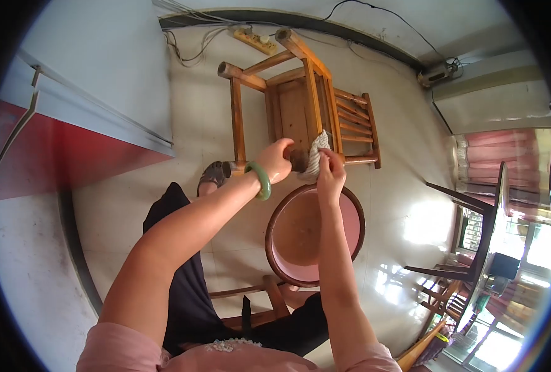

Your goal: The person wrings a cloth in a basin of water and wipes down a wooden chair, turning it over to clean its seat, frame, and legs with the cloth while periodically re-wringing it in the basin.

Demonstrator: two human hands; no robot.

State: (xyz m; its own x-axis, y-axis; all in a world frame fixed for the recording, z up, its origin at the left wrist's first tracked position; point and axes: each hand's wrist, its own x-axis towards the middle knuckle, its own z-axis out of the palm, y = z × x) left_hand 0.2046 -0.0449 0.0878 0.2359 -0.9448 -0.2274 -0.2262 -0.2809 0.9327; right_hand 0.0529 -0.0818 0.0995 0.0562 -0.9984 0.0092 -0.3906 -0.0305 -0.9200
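A wooden chair (288,102) lies tipped over on the floor, its legs pointing toward me and its slatted back away to the right. My left hand (275,160), with a green bangle at the wrist, has its fingers curled on the end of one chair leg. A whitish striped cloth (313,162) is wrapped partly round that same leg. Pinching the cloth from the right is my right hand (331,170). Just below both hands stands a round basin (269,248) with a brown rim, a pink inside and cloudy water.
A power strip (255,41) with cables lies by the far wall. A white and red cabinet (83,133) stands left. To the right are a dark-legged table (488,229) and wooden chairs (443,301). My sandalled foot (212,177) is beside the tipped chair.
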